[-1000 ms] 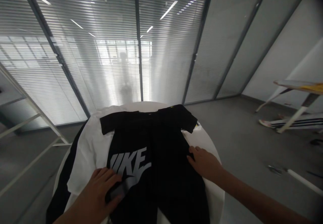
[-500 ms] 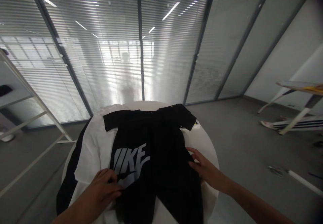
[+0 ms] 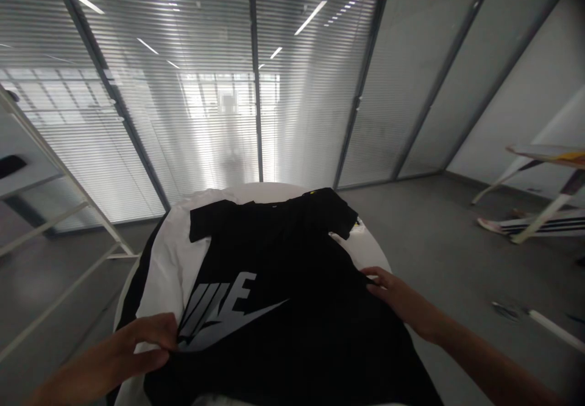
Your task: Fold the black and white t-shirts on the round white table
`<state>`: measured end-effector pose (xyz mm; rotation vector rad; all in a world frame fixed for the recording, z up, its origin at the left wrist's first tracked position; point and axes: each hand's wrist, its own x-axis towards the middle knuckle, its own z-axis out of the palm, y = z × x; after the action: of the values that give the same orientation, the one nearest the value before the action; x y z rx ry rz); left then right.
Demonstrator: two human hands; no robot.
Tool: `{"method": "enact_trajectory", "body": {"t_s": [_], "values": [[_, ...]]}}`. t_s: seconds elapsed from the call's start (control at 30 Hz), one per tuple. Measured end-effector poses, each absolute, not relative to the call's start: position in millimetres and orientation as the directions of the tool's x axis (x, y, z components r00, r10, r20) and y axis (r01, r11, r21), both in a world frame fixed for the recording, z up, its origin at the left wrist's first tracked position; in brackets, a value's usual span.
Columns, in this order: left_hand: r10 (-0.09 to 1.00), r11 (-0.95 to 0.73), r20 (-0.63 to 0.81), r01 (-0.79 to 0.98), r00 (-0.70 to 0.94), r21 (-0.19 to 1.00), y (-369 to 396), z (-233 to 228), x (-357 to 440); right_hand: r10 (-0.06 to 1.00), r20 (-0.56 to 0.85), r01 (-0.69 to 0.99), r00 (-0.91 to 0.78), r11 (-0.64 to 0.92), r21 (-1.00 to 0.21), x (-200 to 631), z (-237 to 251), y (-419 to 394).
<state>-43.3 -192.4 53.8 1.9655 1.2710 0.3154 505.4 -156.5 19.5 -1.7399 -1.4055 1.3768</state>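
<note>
A black T-shirt (image 3: 283, 308) with a grey printed logo lies spread front-up on a round white table (image 3: 365, 247), its collar at the far side. My left hand (image 3: 146, 342) pinches the shirt's left edge near the logo. My right hand (image 3: 397, 293) grips the shirt's right edge. Between my hands the lower part of the shirt is pulled wide and flat. A white garment (image 3: 167, 266) lies under the black shirt and shows at its left.
A dark cloth (image 3: 132, 290) hangs off the table's left edge. White slanted frame bars (image 3: 68, 186) stand at the left. A glass wall with blinds (image 3: 256, 77) closes the back. At the right are a white-legged table (image 3: 548, 162) and striped fabric (image 3: 539, 226) on the grey floor.
Both hands moved outward and took hold of the shirt's side edges. The folded lower half has been pulled open, so the shirt now lies wider and the logo shows in full.
</note>
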Motion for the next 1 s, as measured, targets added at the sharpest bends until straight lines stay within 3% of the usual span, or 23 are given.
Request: {"method": "enact_trajectory", "body": {"t_s": [0.1,0.17,0.43,0.63,0.8,0.9,1.0], "values": [[0.775,-0.160,-0.350,0.699,0.526,0.697,-189,51,-44,0.914,-0.401,0.549,-0.059,-0.306,-0.778,514,13,-157],[0.793,-0.126,-0.375,0.732,0.480,0.670,-185,50,-41,0.925,-0.377,0.611,-0.045,-0.273,-0.743,518,9,-154],[0.957,-0.133,-0.111,0.744,0.269,0.655,-158,44,-18,0.958,-0.261,0.627,-0.119,-0.131,-0.768,516,5,-142],[0.982,-0.176,0.042,0.806,0.184,0.565,-111,34,-21,0.993,-0.045,0.858,-0.106,0.069,-0.510,500,0,-128],[0.980,-0.173,0.166,0.867,0.106,0.467,-67,29,1,0.987,-0.019,0.942,-0.157,0.144,-0.303,444,12,-109],[0.978,-0.110,0.205,0.933,0.040,0.343,-46,31,28,0.988,0.004,0.978,-0.154,0.153,-0.145,403,20,-89],[0.973,-0.067,0.231,0.969,0.010,0.240,-30,26,51,0.985,0.007,0.980,-0.170,0.170,-0.100,366,24,-64]]}}
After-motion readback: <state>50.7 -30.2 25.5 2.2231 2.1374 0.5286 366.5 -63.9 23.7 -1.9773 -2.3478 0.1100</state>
